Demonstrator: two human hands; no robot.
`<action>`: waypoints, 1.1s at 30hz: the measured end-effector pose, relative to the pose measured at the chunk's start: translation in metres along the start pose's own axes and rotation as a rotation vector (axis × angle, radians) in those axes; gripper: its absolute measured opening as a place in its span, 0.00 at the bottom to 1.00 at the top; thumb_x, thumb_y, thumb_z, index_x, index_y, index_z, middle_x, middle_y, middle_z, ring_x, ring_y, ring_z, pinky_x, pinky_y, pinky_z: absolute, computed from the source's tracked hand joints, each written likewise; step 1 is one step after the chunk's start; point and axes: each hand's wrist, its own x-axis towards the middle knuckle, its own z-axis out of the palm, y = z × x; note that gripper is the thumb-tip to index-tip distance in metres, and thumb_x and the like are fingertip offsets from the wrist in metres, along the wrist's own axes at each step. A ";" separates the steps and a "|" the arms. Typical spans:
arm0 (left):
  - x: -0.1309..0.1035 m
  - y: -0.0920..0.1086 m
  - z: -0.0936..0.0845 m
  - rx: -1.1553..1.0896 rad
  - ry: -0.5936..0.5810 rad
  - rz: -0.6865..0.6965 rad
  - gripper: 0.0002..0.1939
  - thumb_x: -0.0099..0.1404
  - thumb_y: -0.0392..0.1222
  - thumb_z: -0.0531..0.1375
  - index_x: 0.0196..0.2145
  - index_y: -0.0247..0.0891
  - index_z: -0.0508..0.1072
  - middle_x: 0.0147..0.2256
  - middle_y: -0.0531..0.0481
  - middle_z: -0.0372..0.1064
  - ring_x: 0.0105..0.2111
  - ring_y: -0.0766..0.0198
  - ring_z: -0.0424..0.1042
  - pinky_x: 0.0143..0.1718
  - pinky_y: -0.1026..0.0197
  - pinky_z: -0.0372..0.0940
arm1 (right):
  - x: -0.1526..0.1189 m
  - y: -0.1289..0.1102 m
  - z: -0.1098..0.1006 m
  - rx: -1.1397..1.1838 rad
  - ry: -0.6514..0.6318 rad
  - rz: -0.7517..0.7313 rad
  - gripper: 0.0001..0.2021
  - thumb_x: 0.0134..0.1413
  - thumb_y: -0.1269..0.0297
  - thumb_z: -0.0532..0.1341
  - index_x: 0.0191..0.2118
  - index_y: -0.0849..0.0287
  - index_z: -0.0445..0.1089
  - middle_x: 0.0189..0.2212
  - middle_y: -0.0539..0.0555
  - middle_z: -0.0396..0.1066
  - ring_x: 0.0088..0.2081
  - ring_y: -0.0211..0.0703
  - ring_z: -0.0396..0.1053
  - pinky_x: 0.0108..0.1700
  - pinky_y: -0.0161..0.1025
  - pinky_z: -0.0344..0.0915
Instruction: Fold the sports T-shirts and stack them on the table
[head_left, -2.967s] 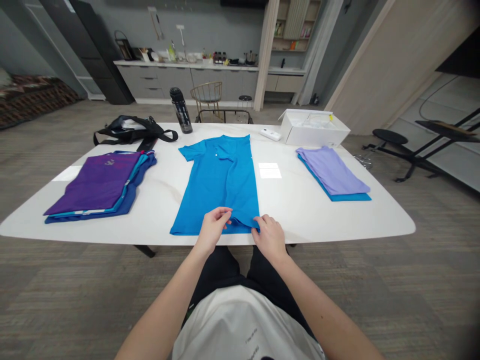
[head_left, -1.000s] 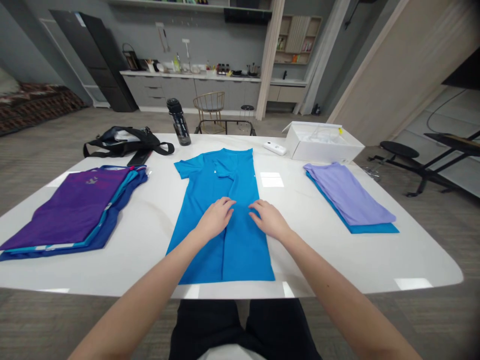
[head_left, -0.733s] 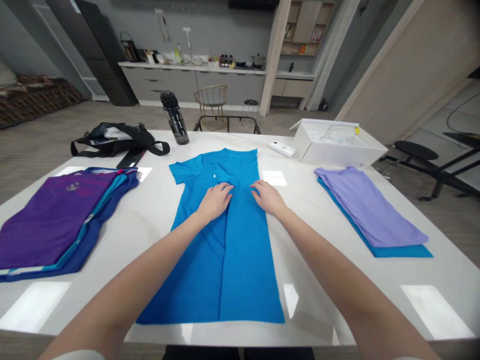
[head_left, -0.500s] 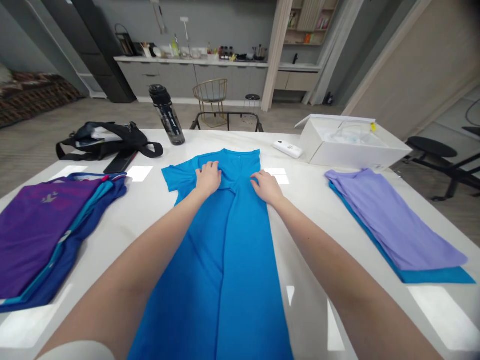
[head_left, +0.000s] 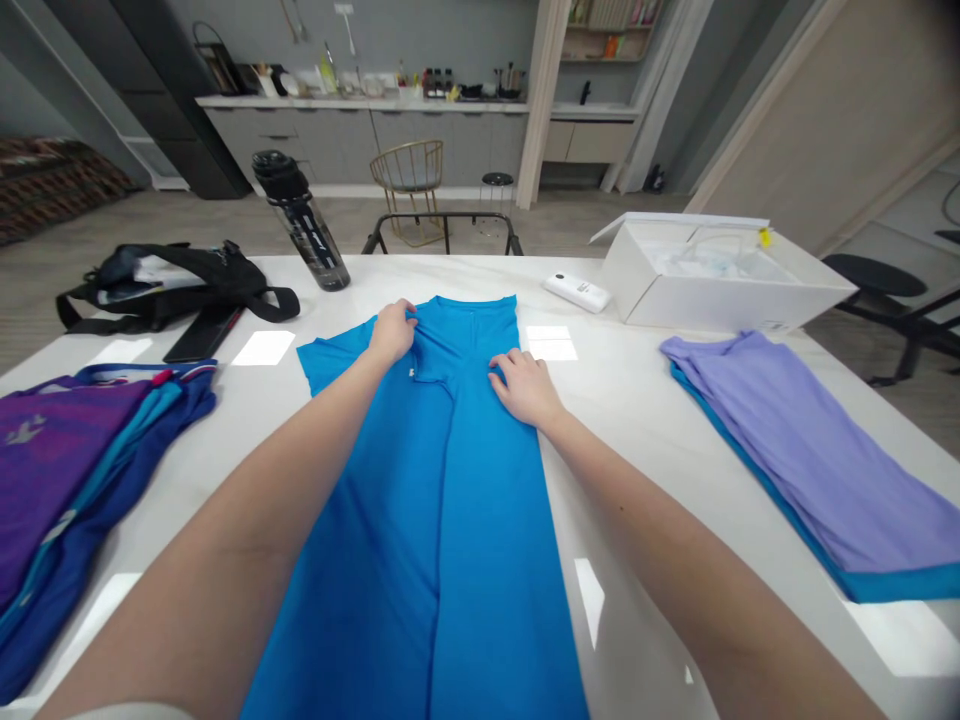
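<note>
Across the counter (head_left: 622, 400), from near its far edge, lies a blue shirt (head_left: 450, 500), right side (head_left: 502, 500) folded in. Its left sleeve (head_left: 322, 362) sticks out, so folding looks part done. The right hand (head_left: 527, 388) rests on the shirt, grip apart; for the left hand (head_left: 392, 332), I cannot tell.

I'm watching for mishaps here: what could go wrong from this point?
The blue shirt shows diagonal creases, which an uneven pull by the left hand might deepen. The bottle stands near the far edge of the table, so a bump could tip it off.
</note>
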 end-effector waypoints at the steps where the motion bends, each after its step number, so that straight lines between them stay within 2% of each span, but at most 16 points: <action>1: -0.002 -0.002 0.001 0.004 -0.006 -0.004 0.18 0.67 0.38 0.55 0.54 0.41 0.71 0.52 0.41 0.72 0.52 0.53 0.71 0.52 0.54 0.65 | 0.000 -0.001 0.000 -0.005 0.003 0.003 0.16 0.72 0.55 0.50 0.54 0.54 0.68 0.51 0.61 0.69 0.53 0.56 0.63 0.51 0.49 0.56; 4: -0.013 -0.014 0.001 0.050 0.016 0.004 0.20 0.69 0.40 0.52 0.56 0.41 0.70 0.54 0.39 0.70 0.53 0.50 0.70 0.54 0.50 0.64 | -0.001 -0.001 -0.001 -0.022 0.011 -0.004 0.15 0.72 0.56 0.50 0.54 0.54 0.68 0.51 0.61 0.69 0.53 0.56 0.64 0.51 0.49 0.57; 6: -0.023 -0.027 -0.007 0.113 0.040 -0.009 0.20 0.70 0.43 0.50 0.57 0.41 0.70 0.56 0.37 0.68 0.56 0.46 0.68 0.56 0.44 0.62 | -0.002 0.000 -0.001 -0.028 0.010 -0.013 0.15 0.71 0.56 0.50 0.54 0.54 0.68 0.51 0.60 0.69 0.53 0.56 0.64 0.51 0.48 0.57; 12: -0.049 -0.084 -0.050 0.269 0.063 -0.151 0.25 0.71 0.48 0.48 0.60 0.38 0.69 0.59 0.32 0.66 0.59 0.38 0.64 0.58 0.34 0.55 | 0.015 -0.013 -0.008 -0.019 0.036 0.019 0.13 0.70 0.60 0.52 0.51 0.55 0.70 0.48 0.60 0.73 0.51 0.55 0.67 0.50 0.48 0.58; 16: -0.063 -0.118 -0.068 0.280 0.040 -0.247 0.26 0.71 0.48 0.47 0.62 0.38 0.67 0.59 0.31 0.66 0.59 0.37 0.63 0.57 0.33 0.54 | 0.052 -0.045 -0.006 0.067 0.027 -0.041 0.11 0.68 0.63 0.55 0.48 0.54 0.72 0.46 0.57 0.75 0.48 0.51 0.69 0.47 0.44 0.60; 21: -0.070 -0.143 -0.074 0.273 0.018 -0.294 0.24 0.72 0.49 0.48 0.60 0.38 0.68 0.58 0.32 0.66 0.58 0.38 0.63 0.56 0.35 0.56 | 0.118 -0.104 0.016 0.192 -0.066 -0.116 0.11 0.67 0.64 0.55 0.48 0.53 0.73 0.44 0.54 0.76 0.45 0.46 0.71 0.43 0.39 0.63; 25: -0.065 -0.155 -0.074 0.238 0.036 -0.304 0.24 0.72 0.52 0.49 0.58 0.38 0.69 0.57 0.32 0.66 0.58 0.38 0.63 0.56 0.37 0.57 | 0.169 -0.143 0.035 0.161 -0.113 -0.101 0.15 0.67 0.64 0.55 0.55 0.51 0.70 0.51 0.56 0.73 0.50 0.50 0.70 0.48 0.44 0.65; 29: -0.055 -0.162 -0.070 0.208 0.063 -0.304 0.22 0.71 0.54 0.53 0.53 0.39 0.71 0.55 0.33 0.66 0.57 0.39 0.64 0.55 0.38 0.59 | 0.210 -0.158 0.047 0.047 -0.109 -0.047 0.21 0.66 0.63 0.55 0.63 0.49 0.64 0.57 0.62 0.67 0.56 0.60 0.66 0.53 0.57 0.64; 31: -0.050 -0.165 -0.067 0.201 0.062 -0.320 0.19 0.70 0.53 0.54 0.49 0.38 0.73 0.54 0.33 0.67 0.56 0.39 0.64 0.54 0.39 0.60 | 0.225 -0.157 0.052 0.027 -0.124 -0.050 0.20 0.67 0.62 0.54 0.62 0.48 0.66 0.57 0.63 0.65 0.57 0.62 0.65 0.53 0.59 0.64; 33: -0.046 -0.166 -0.066 0.187 0.060 -0.326 0.15 0.70 0.51 0.55 0.45 0.38 0.73 0.51 0.33 0.70 0.55 0.40 0.66 0.54 0.40 0.60 | 0.234 -0.155 0.056 0.029 -0.148 -0.082 0.17 0.68 0.62 0.53 0.57 0.49 0.71 0.56 0.63 0.66 0.57 0.61 0.64 0.53 0.59 0.63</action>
